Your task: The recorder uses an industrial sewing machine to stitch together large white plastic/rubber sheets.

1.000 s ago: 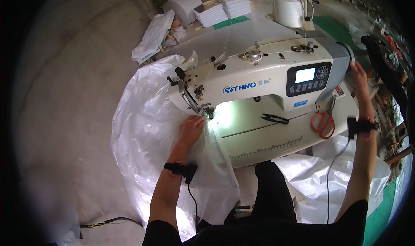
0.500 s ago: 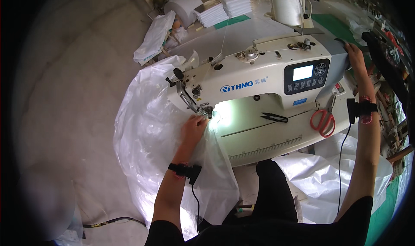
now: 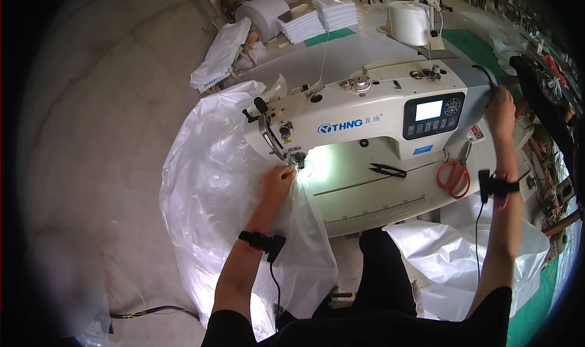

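A white sewing machine point(image 3: 378, 100) with a lit screen stands on the table before me. Beneath its needle end, my left hand point(image 3: 275, 182) is closed in a pinch on the edge of a translucent white plastic sheet point(image 3: 207, 182). The sheet drapes from the needle down to the left and over my lap. At the machine's right end, the fingers of my right hand point(image 3: 502, 116) are curled round the dark handwheel point(image 3: 489, 94), partly hidden from view. Black thread snips point(image 3: 388, 170) lie on the machine bed, and red-handled scissors point(image 3: 454, 177) rest near its right end.
A large white thread cone point(image 3: 408, 24) stands behind the machine. Farther back are folded white stacks point(image 3: 336, 13) and a white roll point(image 3: 262, 14). More white sheeting point(image 3: 463, 255) hangs below the table's right side. A black cable point(image 3: 155, 311) crosses the floor at lower left.
My right hand has moved down along the handwheel, its forearm shifting slightly left. My left hand keeps its pinch by the needle. The whole view has shifted slightly.
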Available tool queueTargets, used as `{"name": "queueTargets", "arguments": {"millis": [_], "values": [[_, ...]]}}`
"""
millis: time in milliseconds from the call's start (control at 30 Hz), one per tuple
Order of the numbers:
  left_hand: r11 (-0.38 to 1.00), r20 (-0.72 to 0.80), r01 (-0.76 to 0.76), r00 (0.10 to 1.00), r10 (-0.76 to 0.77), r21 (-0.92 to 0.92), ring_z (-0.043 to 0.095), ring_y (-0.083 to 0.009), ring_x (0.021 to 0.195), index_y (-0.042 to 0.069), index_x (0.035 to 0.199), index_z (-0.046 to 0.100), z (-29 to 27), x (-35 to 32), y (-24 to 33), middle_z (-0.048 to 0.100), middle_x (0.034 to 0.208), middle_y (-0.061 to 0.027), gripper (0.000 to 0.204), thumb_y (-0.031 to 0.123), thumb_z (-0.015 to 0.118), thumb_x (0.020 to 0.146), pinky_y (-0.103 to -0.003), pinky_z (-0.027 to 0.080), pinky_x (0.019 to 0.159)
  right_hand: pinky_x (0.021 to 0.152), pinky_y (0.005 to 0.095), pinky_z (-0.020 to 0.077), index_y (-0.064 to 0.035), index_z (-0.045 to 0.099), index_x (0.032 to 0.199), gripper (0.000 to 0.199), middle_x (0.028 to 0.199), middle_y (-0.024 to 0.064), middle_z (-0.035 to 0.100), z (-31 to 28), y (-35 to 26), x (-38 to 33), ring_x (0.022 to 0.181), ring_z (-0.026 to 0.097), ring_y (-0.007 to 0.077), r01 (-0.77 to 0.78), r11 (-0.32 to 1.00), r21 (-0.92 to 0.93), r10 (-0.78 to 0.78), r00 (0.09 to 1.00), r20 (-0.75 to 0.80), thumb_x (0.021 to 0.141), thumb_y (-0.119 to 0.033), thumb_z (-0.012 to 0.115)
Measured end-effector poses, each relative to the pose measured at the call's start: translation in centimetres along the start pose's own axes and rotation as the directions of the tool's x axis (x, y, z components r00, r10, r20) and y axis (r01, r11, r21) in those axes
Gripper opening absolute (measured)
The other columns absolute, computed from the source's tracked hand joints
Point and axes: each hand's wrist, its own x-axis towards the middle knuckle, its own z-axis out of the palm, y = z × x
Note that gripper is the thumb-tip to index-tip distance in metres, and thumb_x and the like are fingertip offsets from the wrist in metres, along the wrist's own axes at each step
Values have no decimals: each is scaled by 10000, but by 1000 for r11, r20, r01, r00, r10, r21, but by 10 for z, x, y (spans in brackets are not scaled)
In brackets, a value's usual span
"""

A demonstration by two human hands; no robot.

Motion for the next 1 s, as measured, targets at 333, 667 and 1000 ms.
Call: {"name": "queueTargets", "arguments": {"millis": [333,667,1000], "values": [[954,-182,-165,960,214,252,595,-263,707,68,695,621,15,5,7,614,725,-88,140,201,651,724,-384,464,636,711,399,438,-32,571,966,222,998,118,584,-28,-227,-256,860,541,293,389,830,400,-546,714,439,787,-161,595],[858,120,-455,891,438,239,596,-242,763,106,795,635,-21,0,5,612,761,-58,77,151,616,736,-370,482,644,660,361,467,-10,576,978,268,830,93,581,21,-292,-312,769,590,228,277,891,359,-452,595,664,783,-194,575],[916,-97,-365,918,384,168,618,-249,713,107,835,647,-14,1,9,627,774,-71,73,129,623,770,-372,493,611,629,352,479,2,566,956,260,806,102,571,29,-288,-316,743,591,240,263,851,455,-503,658,561,731,-128,574]]}}
